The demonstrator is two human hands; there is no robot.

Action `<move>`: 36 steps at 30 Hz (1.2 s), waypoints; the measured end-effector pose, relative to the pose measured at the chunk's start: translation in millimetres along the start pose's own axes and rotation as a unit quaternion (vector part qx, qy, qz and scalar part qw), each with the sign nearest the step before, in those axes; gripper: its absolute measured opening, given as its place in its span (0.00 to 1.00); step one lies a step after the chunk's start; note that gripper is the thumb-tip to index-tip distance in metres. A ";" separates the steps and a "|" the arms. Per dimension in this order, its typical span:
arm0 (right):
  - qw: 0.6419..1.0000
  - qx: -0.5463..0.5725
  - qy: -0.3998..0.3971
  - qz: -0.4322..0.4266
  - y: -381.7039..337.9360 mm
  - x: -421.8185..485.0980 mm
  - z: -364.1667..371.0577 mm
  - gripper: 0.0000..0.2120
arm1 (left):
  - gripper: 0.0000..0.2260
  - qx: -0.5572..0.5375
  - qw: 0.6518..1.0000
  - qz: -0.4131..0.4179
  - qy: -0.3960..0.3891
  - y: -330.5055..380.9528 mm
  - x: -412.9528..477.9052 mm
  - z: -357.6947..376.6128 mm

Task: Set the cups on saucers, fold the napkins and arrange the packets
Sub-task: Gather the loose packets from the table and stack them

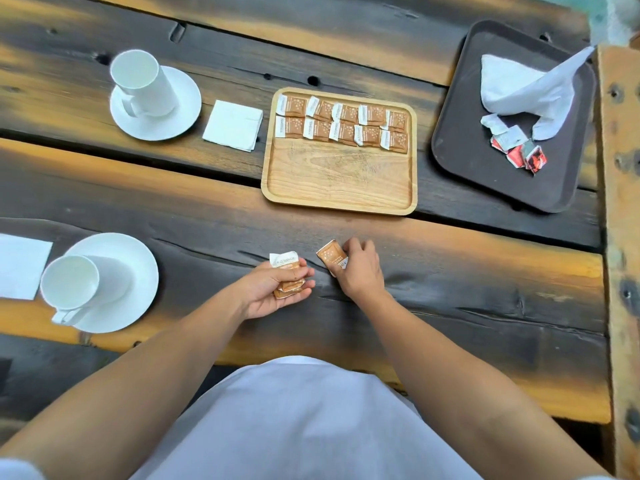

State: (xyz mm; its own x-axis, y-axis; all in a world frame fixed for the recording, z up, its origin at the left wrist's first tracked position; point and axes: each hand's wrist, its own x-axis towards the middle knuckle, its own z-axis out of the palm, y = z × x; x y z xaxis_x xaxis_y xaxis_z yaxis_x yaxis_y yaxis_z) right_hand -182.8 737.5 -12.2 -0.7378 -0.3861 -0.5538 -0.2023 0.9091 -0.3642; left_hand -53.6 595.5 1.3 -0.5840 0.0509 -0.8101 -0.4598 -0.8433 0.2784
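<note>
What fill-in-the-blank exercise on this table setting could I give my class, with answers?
The brown packets lie in ____ rows on the wooden tray.
The far cup and the near cup each stand on a ____.
The red packets lie on the dark tray, to the ____ of the wooden one.
The left hand and the right hand both hold brown ____.
Missing words: two; saucer; right; packets.

A single head-worn view looks steeply down, close over the wooden table (450,244).
</note>
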 end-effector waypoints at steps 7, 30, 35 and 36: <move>0.999 0.041 -0.011 -0.020 -4.1 -3.2 -3.0 0.07 | 0.08 0.014 1.000 -0.004 0.008 3.6 -2.1 -0.8; 0.936 0.141 -0.269 -0.180 -78.4 -36.0 -39.9 0.07 | 0.19 0.053 0.999 -0.012 0.005 -2.8 -18.8 -6.2; 0.957 0.132 -0.183 -0.183 -76.1 -45.9 -28.4 0.06 | 0.29 0.024 0.999 -0.027 -0.021 -5.5 -20.8 -3.3; 0.958 0.135 -0.173 -0.183 -74.9 -47.6 -27.5 0.07 | 0.30 0.023 0.999 -0.030 -0.020 -6.2 -21.6 -3.2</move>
State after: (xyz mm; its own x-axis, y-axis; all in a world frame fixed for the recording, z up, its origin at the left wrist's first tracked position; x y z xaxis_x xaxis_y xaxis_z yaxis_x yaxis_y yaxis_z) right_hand -150.2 692.1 62.1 -0.3812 -0.7433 -0.5498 -0.1991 0.6467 -0.7363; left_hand -36.0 597.9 15.4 -0.5809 0.1225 -0.8047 -0.5243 -0.8125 0.2548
